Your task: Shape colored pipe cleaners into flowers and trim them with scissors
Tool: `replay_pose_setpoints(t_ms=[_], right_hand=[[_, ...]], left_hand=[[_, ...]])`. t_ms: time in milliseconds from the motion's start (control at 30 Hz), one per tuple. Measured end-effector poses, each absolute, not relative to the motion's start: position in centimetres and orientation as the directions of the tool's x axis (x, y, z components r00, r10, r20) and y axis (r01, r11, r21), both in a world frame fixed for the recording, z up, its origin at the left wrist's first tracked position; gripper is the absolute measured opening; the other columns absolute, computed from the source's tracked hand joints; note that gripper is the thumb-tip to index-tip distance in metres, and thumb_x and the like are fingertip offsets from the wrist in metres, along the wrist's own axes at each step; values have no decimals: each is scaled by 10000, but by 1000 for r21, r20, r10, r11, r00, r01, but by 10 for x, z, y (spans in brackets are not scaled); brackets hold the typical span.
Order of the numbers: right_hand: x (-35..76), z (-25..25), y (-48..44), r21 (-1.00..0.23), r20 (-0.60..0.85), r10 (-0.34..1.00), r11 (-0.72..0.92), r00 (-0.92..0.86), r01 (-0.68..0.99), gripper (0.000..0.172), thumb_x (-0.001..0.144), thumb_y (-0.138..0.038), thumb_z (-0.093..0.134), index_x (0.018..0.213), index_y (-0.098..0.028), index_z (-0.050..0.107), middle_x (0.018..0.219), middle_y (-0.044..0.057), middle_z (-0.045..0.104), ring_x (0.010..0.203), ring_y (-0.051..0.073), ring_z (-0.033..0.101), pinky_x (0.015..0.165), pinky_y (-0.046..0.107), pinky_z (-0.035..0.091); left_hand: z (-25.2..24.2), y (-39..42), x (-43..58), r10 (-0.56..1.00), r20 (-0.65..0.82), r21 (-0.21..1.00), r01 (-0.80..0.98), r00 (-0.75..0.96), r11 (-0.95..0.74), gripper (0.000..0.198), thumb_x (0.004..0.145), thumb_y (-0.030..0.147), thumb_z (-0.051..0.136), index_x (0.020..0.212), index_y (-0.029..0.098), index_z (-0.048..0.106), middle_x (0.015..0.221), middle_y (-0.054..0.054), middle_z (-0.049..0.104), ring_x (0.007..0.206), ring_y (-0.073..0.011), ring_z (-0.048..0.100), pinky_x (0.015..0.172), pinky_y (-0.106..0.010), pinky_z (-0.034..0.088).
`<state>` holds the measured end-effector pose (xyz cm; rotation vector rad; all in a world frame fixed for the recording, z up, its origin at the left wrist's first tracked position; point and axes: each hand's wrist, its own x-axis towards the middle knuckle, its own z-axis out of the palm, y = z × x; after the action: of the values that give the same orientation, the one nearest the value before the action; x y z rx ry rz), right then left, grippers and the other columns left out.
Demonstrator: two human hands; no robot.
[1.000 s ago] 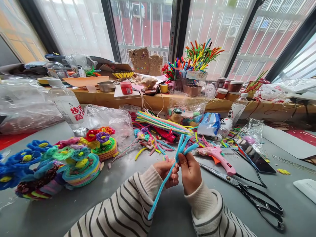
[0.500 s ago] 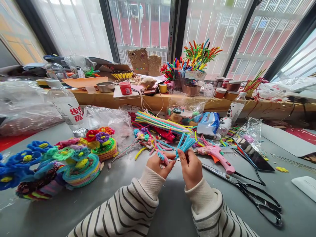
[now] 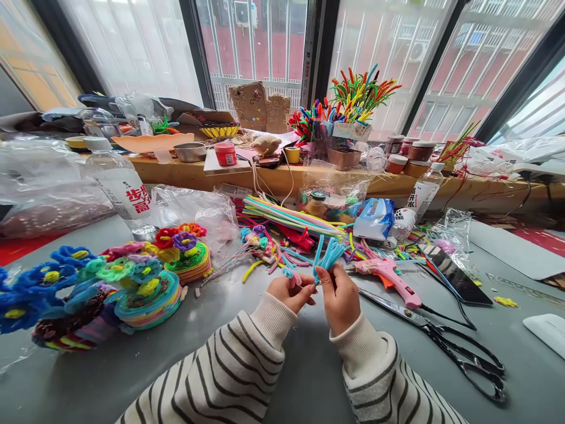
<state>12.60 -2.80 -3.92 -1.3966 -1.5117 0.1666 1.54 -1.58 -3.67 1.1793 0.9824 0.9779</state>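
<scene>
A bundle of light-blue pipe cleaners (image 3: 329, 254) fans upward from the fingers of my right hand (image 3: 342, 297), which is closed around its lower part. My left hand (image 3: 289, 292) is closed too, its fingertips meeting the bundle's lower end. A small pink and light-blue pipe-cleaner piece (image 3: 292, 275) shows above the left fingers, held in that hand. Just right of my hands lie a pink glue gun (image 3: 391, 277) and large black-handled scissors (image 3: 435, 335), blades toward me and the bundle.
Finished pipe-cleaner flowers (image 3: 48, 275) on round striped bases stand at the left. Long loose pipe cleaners (image 3: 291, 215) and scraps lie beyond my hands. A water bottle (image 3: 121, 188) stands back left; a dark phone (image 3: 457, 277) lies right, near a white object (image 3: 547, 333).
The blue bundle has turned slightly between my fingers, its tips spreading a little differently. Both hands stay in nearly the same place, and the view has shifted slightly.
</scene>
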Motion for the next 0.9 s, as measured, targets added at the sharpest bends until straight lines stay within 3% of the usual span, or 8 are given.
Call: replay_pose_setpoints(t_ms=[167, 433, 533, 633, 733, 900], right_hand=[[125, -38, -30, -708, 557, 811, 350, 180, 614, 188, 790, -276, 368, 641, -182, 432, 556, 10, 493, 511, 135, 456, 508, 228, 347], [130, -41, -29, -849, 455, 880, 382, 137, 365, 192, 783, -320, 388, 680, -173, 457, 562, -17, 461, 513, 112, 421, 499, 216, 344], [130, -41, -28, -883, 411, 904, 363, 119, 297, 194, 782, -328, 390, 686, -172, 455, 542, -28, 435, 495, 104, 401, 480, 211, 336], [130, -40, -28, -886, 403, 910, 361, 97, 290, 194, 787, -325, 382, 684, -173, 445, 547, -27, 436, 495, 103, 404, 476, 211, 335], [130, -37, -29, -830, 454, 887, 390, 78, 400, 193, 794, -305, 367, 664, -176, 425, 560, -21, 437, 508, 107, 408, 493, 217, 333], [132, -35, -30, -705, 540, 840, 423, 45, 570, 197, 806, -274, 330, 633, -187, 369, 552, -22, 407, 499, 112, 395, 488, 221, 318]], left_hand=[[-33, -11, 13, 871, -225, 928, -176, 437, 329, 308, 443, 355, 692, 609, 134, 558, 543, 31, 577, 459, -81, 542, 520, -212, 402], [-29, -9, 9, 711, -317, 796, -232, 628, 560, 270, 448, 267, 717, 590, 108, 552, 551, 35, 538, 455, -41, 512, 497, -179, 351], [-27, -10, 10, 752, -285, 850, -206, 595, 485, 299, 446, 311, 708, 594, 115, 537, 573, 23, 557, 473, -64, 537, 485, -187, 347], [-26, -11, 13, 841, -205, 943, -129, 500, 307, 330, 460, 374, 679, 593, 113, 528, 573, 5, 568, 438, -82, 535, 442, -200, 344], [-26, -12, 15, 884, -146, 974, -93, 444, 207, 320, 493, 386, 653, 580, 108, 521, 518, 9, 550, 380, -72, 489, 420, -218, 375], [-27, -12, 16, 906, -124, 967, -156, 405, 202, 325, 467, 380, 666, 565, 108, 517, 448, 5, 549, 361, -84, 485, 383, -214, 370]])
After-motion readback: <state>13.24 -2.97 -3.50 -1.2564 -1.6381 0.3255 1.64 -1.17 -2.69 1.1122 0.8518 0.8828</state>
